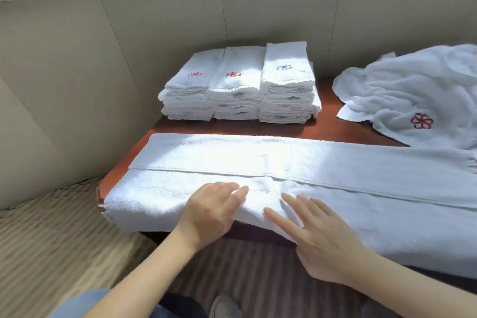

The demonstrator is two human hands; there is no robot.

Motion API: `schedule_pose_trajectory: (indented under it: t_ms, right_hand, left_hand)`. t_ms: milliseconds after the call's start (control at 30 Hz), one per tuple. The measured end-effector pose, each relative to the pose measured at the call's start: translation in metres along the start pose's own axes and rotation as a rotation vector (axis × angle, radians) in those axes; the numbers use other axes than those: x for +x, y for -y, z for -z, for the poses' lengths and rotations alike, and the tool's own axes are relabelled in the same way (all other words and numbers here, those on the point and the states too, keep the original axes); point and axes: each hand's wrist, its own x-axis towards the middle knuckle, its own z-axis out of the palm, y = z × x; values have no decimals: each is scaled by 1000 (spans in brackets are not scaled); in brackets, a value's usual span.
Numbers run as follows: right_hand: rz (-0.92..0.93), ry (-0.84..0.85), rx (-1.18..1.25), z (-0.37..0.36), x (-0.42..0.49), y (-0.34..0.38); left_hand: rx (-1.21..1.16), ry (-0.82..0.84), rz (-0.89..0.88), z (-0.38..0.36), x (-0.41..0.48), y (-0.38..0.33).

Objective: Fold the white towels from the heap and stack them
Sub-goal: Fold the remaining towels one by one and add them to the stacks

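On table (327, 121), folded towel (284, 160) lying lengthwise left-right, hands flat

You see a plain white towel (258, 157) on a reddish-brown table (327, 116). The folded stacks (237, 95) are white. The left stack and the middle stack each carry a red pinwheel emblem (233, 74) on top, and the right stack a blue emblem (284, 67). The heap (413, 85) is white, with one red-and-blue emblem (422, 120). Note the plain beige wall panels (77, 59) and the carpet (51, 240) striped in beige and brown.
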Motion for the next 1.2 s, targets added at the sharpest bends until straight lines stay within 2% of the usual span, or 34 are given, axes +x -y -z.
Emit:
schedule_pose_trajectory:
  t_ms: [67,133,200,267,333,433,533,667,733,833,900,1067,1200]
  right_hand:
    - [-111,-97,77,4,11,1]
    - [-256,-116,124,12,28,-8]
    - [-431,4,131,16,42,-28]
    - [-605,158,255,13,53,-55]
    - [-742,241,390,9,64,-84]
    - [-855,286,449,2,78,-118]
    - [-830,229,377,-8,90,-129]
    - [-709,152,77,-20,101,-117]
    - [-681,148,-29,-25,109,-106]
    - [-654,154,120,-32,125,-92]
    - [-598,174,239,-36,133,-87]
    - [-447,240,390,-43,146,-89]
    - [-464,194,233,-46,165,-88]
  left_hand:
    - [59,45,112,11,13,11]
    - [77,144,275,19,27,22]
    - [58,241,505,23,39,33]
    - [82,300,710,23,47,50]
    - [133,336,852,21,50,72]
    - [169,362,1011,18,52,101]
    - [221,448,1145,6,47,118]
    - [361,507,1268,-8,40,128]
    - [460,508,1240,-14,39,128]
    - [512,389,1155,-20,38,125]
    - [446,306,1213,-21,34,128]
    - [123,157,1556,-16,7,140]
    - [-179,74,1600,-14,-2,151]
